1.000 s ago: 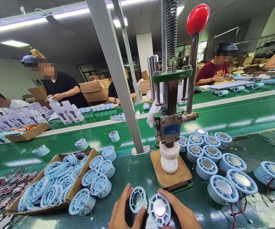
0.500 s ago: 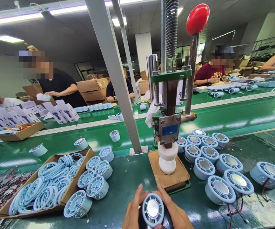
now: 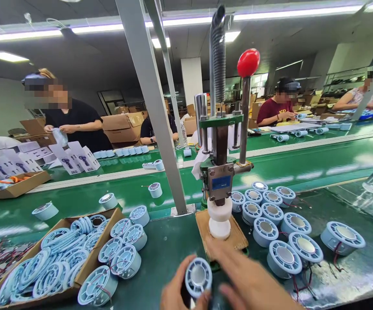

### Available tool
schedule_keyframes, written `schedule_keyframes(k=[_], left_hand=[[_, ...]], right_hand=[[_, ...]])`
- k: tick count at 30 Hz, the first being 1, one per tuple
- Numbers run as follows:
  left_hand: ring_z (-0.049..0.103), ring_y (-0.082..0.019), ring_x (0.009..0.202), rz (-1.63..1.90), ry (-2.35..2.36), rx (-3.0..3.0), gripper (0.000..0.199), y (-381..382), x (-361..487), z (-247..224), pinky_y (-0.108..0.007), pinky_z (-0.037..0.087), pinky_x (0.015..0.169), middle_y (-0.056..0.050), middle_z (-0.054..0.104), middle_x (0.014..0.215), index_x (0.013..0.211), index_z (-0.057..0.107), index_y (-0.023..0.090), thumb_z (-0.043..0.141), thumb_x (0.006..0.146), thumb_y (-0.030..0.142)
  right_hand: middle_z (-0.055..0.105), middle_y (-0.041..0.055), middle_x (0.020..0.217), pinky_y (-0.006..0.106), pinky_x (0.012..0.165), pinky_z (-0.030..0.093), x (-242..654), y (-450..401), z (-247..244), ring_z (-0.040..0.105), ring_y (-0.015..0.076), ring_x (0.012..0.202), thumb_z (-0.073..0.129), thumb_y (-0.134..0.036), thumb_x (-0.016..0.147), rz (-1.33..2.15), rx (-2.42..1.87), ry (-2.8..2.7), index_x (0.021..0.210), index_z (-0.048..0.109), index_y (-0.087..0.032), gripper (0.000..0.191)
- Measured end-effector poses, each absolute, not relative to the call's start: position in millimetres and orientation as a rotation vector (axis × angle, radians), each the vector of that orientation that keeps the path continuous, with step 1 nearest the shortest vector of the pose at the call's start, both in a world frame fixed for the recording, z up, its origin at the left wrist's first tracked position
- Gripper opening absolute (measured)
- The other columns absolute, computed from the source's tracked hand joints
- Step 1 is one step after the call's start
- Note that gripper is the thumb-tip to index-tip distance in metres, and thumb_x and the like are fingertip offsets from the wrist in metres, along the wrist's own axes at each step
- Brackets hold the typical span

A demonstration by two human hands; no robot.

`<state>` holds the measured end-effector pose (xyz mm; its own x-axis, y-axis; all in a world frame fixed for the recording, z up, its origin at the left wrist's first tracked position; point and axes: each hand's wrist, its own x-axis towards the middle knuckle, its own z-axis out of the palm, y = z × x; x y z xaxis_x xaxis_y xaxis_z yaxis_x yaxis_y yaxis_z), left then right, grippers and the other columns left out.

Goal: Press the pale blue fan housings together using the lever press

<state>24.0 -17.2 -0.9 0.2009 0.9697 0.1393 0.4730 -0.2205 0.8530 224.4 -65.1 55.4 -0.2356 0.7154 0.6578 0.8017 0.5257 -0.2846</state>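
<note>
My left hand (image 3: 175, 290) is closed around a round light-blue fan housing (image 3: 198, 275) with a silver disc in its middle, low in the view. Just to the right, my right hand (image 3: 249, 277) is apart from the housing, blurred, its fingers stretched forward and the thumb apart; I see nothing in it. Its fingertips are close to the wooden pad (image 3: 202, 221) at the foot of the hand press (image 3: 220, 176). Two white round blocks (image 3: 219, 228) sit one above the other under the press ram. The red-knobbed lever (image 3: 248, 62) stands upright.
Right of the press stand several fan housings with silver discs (image 3: 283, 258). On the left, a cardboard box (image 3: 117, 215) holds light-blue rings, with several open housings (image 3: 97, 284) beside it. A grey post (image 3: 160, 107) rises behind. Co-workers sit or stand across the green belt (image 3: 270, 165).
My right hand has let go of the fan housing and moved forward and right toward the press base. The left hand keeps the housing. The camera view has tilted up slightly.
</note>
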Motion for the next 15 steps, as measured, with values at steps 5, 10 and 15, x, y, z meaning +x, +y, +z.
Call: schedule_keyframes(k=[5, 10, 15], left_hand=[[0.066, -0.028, 0.108, 0.973, 1.234, 1.763, 0.056, 31.5, 62.4, 72.0, -0.04, 0.049, 0.099, -0.008, 0.071, 0.12, 0.123, 0.062, 0.017, 0.071, 0.069, 0.031], [0.068, -0.025, 0.103, 0.934, 0.957, 1.753, 0.05, 51.3, 113.9, 76.9, -0.034, 0.052, 0.091, -0.009, 0.072, 0.116, 0.12, 0.063, 0.015, 0.071, 0.07, 0.022], [0.068, -0.027, 0.104, 0.912, 0.926, 1.782, 0.05, 43.8, 116.2, 63.4, -0.036, 0.052, 0.092, -0.011, 0.072, 0.117, 0.122, 0.063, 0.014, 0.073, 0.074, 0.025]], right_hand=[[0.053, 0.0095, 0.135, 0.035, 0.112, 0.04, 293.4, -14.6, 250.4, 0.049, 0.02, 0.128, 0.053, -0.018, 0.091, -0.628, -1.121, -1.537, 0.137, 0.049, -0.014, 0.046], [0.066, 0.0064, 0.094, 0.021, 0.072, 0.05, 326.4, 76.2, 347.1, 0.065, 0.0085, 0.073, 0.035, -0.02, 0.099, -0.2, -1.121, -1.429, 0.116, 0.061, -0.006, 0.035], [0.062, 0.0048, 0.077, 0.017, 0.051, 0.043, 322.1, 61.8, 339.4, 0.056, 0.0048, 0.05, 0.032, -0.013, 0.097, 0.035, -1.055, -1.411, 0.088, 0.063, -0.005, 0.034]])
